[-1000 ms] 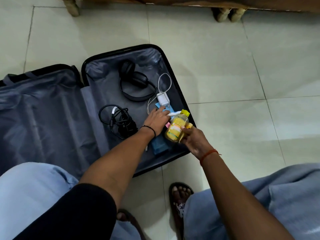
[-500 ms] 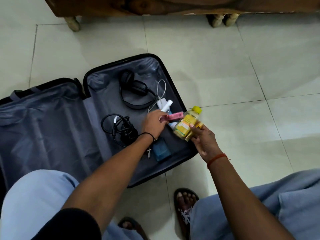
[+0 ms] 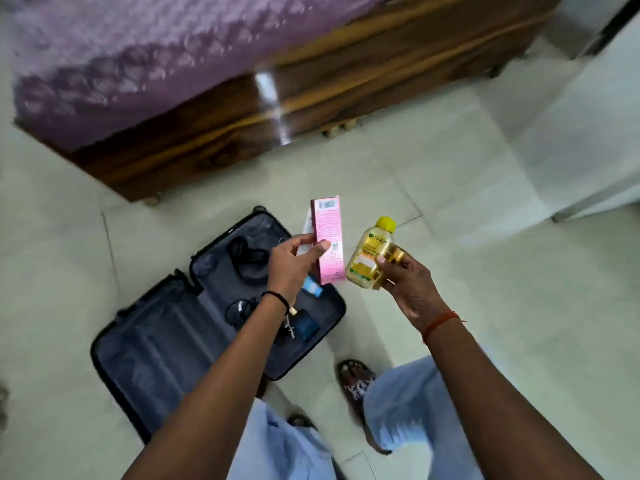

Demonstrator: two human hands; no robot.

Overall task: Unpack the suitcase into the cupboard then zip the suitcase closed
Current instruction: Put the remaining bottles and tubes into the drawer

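The left hand [image 3: 291, 263] gripped a pink box [image 3: 329, 242] above the open suitcase [image 3: 166, 344]. The right hand [image 3: 407, 285] held a yellow bottle [image 3: 369, 259] beside it, fingers curled around.

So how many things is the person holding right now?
4 that I can see. The left hand holds a pink box and a white tube behind it; the right hand holds a yellow bottle and a small gold item. More may be hidden.

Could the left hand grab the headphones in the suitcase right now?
Probably not as things stand. The left hand is raised above the open suitcase, its fingers already pinching a pink box. The headphones lie uncovered, so only the full hand stands in the way.
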